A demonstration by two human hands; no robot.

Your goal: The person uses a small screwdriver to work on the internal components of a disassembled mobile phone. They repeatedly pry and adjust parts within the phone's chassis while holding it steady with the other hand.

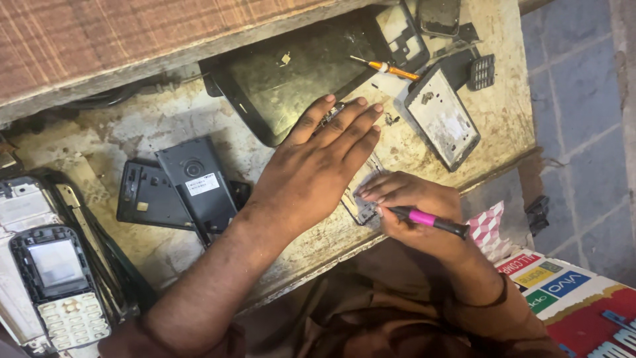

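My left hand (317, 169) lies flat on the worn worktop (132, 126), fingers stretched forward, pressing down on a small grey phone part (364, 207) near the front edge. My right hand (414, 209) grips a pink-and-black screwdriver (427, 219), its tip pointed left at that part. The left palm hides most of the piece.
A dark tablet shell (291, 79) lies behind my left hand, an orange-handled screwdriver (387, 67) beside it. A silver phone frame (442, 118) and a keypad (481, 71) sit at right. Black back covers (179, 189) and an opened keypad phone (59, 285) lie at left.
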